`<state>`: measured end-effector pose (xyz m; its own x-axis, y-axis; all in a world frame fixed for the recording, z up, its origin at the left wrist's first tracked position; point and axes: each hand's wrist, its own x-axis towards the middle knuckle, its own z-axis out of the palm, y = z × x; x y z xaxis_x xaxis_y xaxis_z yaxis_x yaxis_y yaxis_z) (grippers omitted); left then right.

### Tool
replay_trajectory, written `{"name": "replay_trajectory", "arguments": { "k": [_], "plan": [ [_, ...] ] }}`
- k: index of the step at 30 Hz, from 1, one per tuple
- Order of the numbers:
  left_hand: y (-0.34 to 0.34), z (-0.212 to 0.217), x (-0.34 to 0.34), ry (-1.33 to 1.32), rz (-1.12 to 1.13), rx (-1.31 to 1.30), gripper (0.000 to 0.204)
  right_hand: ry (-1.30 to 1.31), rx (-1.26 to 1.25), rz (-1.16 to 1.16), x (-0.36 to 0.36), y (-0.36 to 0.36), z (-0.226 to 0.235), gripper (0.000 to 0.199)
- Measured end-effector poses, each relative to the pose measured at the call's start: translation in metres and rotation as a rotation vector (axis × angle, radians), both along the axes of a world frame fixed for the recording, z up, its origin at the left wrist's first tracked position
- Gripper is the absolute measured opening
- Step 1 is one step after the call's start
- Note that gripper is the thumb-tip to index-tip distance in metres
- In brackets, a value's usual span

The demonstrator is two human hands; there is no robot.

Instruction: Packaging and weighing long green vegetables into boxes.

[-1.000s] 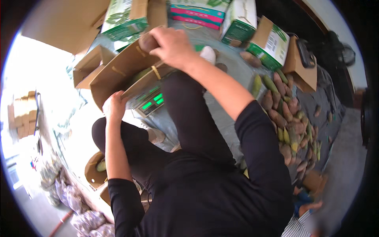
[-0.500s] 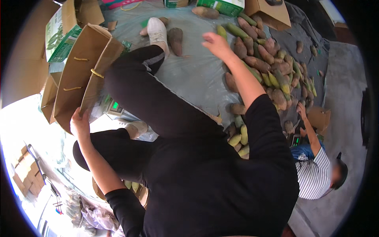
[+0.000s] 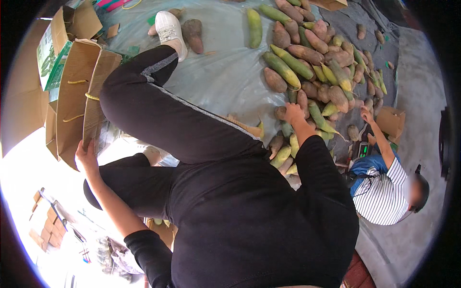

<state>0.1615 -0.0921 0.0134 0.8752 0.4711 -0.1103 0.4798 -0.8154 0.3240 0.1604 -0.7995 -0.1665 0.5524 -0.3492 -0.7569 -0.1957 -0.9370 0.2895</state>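
My left hand grips the near edge of an upright, open cardboard box with yellow rope handles. Down among the pile of radishes, my right hand rests beside a brownish radish; its fingertips are partly hidden, so I cannot tell whether they hold it. Around this hand lie long green radishes, reddish-brown ones and yellow-green ones. A lone green radish lies at the far edge of the pile.
Plastic sheeting covers the floor. Two brown radishes lie by my shoe. A green-and-white carton stands far left. At right, a person in a striped shirt reaches to the pile, near a scale and a small box.
My right hand has come back toward me, from above the sheet down to the near part of the pile. My left hand keeps its hold on the box. The view has shifted slightly.
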Motion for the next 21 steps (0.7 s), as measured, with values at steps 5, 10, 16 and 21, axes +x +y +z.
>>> {"name": "replay_trajectory", "arguments": {
  "k": [5, 10, 16, 21],
  "plan": [
    [-0.017, 0.016, -0.001, -0.015, 0.042, -0.043, 0.022, 0.037, 0.017, 0.123, -0.001, 0.017, 0.001, 0.043],
    [-0.022, 0.009, 0.006, 0.048, 0.093, 0.049, 0.027, 0.051, 0.019, 0.198, -0.017, 0.004, -0.018, 0.068],
    [-0.03, 0.02, 0.005, 0.093, 0.153, 0.044, 0.024, 0.103, -0.047, 0.468, -0.009, 0.03, -0.016, 0.043],
    [-0.021, 0.008, -0.001, 0.04, 0.151, 0.07, 0.036, 0.082, -0.016, 0.428, -0.012, 0.035, -0.027, 0.041]
  ]
}}
